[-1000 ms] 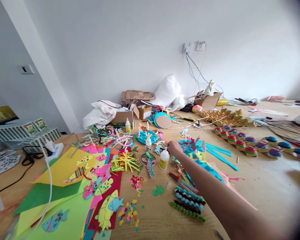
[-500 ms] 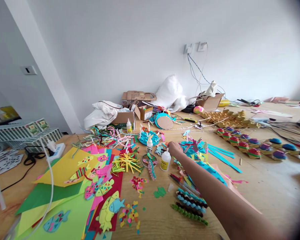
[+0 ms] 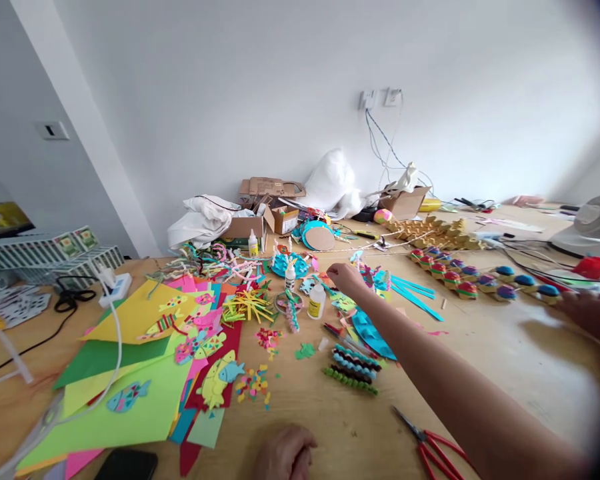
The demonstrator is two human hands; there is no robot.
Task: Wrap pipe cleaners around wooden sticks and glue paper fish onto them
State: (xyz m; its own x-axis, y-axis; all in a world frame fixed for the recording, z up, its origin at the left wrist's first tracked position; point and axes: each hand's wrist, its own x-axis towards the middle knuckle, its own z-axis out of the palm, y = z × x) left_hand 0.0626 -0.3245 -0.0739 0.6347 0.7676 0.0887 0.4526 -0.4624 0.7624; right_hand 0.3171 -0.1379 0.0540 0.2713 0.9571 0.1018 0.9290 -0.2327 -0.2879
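My right hand [image 3: 349,279] reaches from the lower right to the middle of the table with its fingers curled together. Whatever it holds, if anything, is hidden. Just below and left of it stands a white glue bottle [image 3: 316,303] with a yellow label, and blue crepe-paper pieces [image 3: 374,333] lie to its right. My left hand [image 3: 286,455] is low at the bottom edge, fingers bent inward, their tips out of sight. Red-handled pliers [image 3: 423,437] lie between it and my right forearm. Twisted pipe-cleaner strands [image 3: 353,370] sit below the bottle.
Coloured paper sheets [image 3: 145,423] with cut-out fish cover the left. Paper dots [image 3: 254,385] and yellow strips [image 3: 250,305] are scattered mid-table. Painted egg-carton cups [image 3: 467,289] stand at right, near another person's blurred hand [image 3: 587,312]. A phone [image 3: 127,465] lies at bottom left.
The view has swung slightly right and down. My left hand, the phone, most of the pliers and another person's hand have come into sight. My right hand has shifted slightly away from the glue bottle.
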